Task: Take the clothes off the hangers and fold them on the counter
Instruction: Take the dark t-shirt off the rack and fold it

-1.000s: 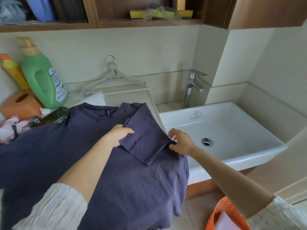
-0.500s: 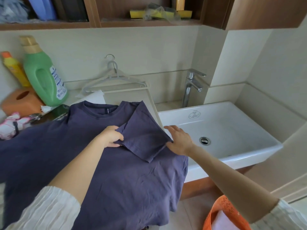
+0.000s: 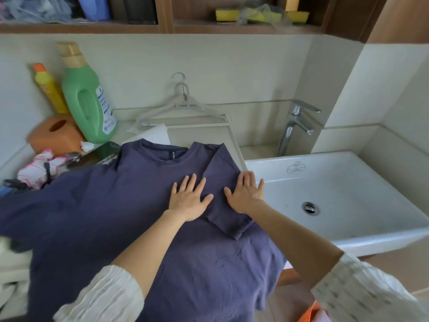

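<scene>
Navy shirt (image 3: 116, 217) lies collar-away, long axis toward body. Left hand (image 3: 189, 201) and right hand (image 3: 246, 194) press flat, fingers spread, on folded right sleeve (image 3: 222, 182); unfolded half lies left.

One navy T-shirt (image 3: 130, 217) lies on the counter under two hands, left hand (image 3: 189, 201) and right hand (image 3: 246, 196). Two grey hangers (image 3: 183, 112) lean on the wall. Two bottles: one green (image 3: 87, 98), one yellow (image 3: 50, 89). One orange tissue box (image 3: 55, 133), one sink (image 3: 348, 182), one tap (image 3: 294, 126).
</scene>
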